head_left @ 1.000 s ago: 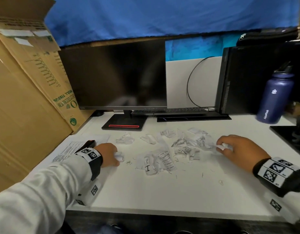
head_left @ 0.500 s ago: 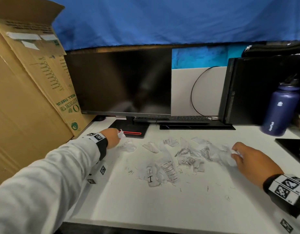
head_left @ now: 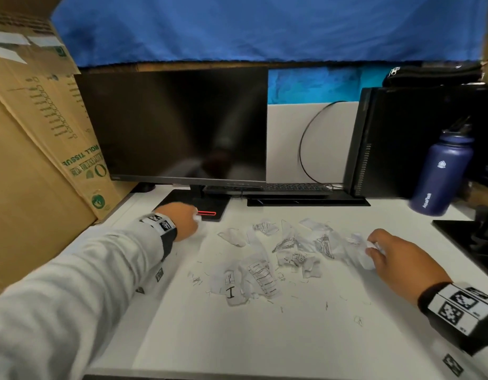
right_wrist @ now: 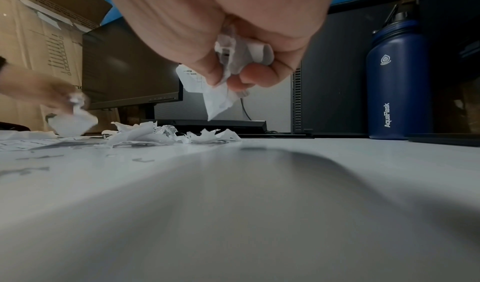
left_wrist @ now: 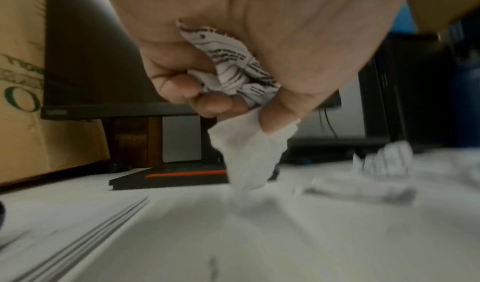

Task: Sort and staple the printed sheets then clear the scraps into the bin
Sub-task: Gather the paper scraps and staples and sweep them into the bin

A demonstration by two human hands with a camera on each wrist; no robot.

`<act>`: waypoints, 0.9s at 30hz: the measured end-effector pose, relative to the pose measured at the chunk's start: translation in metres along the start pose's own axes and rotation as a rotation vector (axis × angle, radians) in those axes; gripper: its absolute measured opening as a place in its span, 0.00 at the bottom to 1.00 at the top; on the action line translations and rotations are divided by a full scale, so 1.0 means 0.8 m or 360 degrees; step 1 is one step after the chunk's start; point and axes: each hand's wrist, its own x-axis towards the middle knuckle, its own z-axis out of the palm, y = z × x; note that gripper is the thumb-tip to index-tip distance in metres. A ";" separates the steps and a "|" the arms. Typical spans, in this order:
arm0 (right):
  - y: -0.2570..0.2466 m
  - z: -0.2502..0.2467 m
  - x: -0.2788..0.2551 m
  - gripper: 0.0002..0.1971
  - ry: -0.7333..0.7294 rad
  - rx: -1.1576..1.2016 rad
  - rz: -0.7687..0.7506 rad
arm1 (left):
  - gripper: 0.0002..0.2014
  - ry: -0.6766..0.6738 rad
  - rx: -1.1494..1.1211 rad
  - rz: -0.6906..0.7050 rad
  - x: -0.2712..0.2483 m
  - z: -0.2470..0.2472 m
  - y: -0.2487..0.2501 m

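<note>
Each fist clutching crumpled paper, the left hand (head_left: 182,219) and right hand (head_left: 399,259) are judged mid-clearing: most scraps (head_left: 278,253) and loose staples (head_left: 326,305) litter the desk's (head_left: 264,338) middle, no bin visible.

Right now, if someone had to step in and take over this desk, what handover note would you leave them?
Left hand: fingers curled round crumpled printed scraps, held near the monitor base.
Right hand: grips a wad of torn paper at the right end of the scrap pile.
On the desk: torn printed pieces in the middle, loose staples scattered around them. A stack of sheets shows at the lower left of the left wrist view.
Done: scrap gathering is under way.
Left: pick up the remaining pieces and staples and bin them all. No bin is in view.
</note>
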 end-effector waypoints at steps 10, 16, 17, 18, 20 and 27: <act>-0.039 -0.065 -0.043 0.08 0.0293 0.0607 0.0097 | 0.08 0.0467 -0.2236 -0.0200 -0.162 -0.050 0.008; -0.074 -0.052 -0.173 0.04 -0.1076 0.1138 -0.0392 | 0.10 -0.0665 -0.2713 0.0113 -0.304 0.042 0.085; -0.075 -0.035 -0.189 0.02 -0.1335 0.0995 -0.0433 | 0.12 -0.0952 -0.2694 0.0171 -0.317 0.065 0.099; -0.072 -0.012 -0.201 0.01 -0.1522 0.0804 -0.0453 | 0.10 -0.1197 -0.2609 0.0212 -0.327 0.090 0.112; -0.055 0.046 -0.215 0.05 -0.1753 0.0506 -0.0378 | 0.07 -0.1511 -0.2427 0.0242 -0.333 0.139 0.135; 0.000 0.239 -0.164 0.06 -0.1851 0.0305 0.0447 | 0.05 -0.1625 -0.2267 -0.0633 -0.239 0.347 0.193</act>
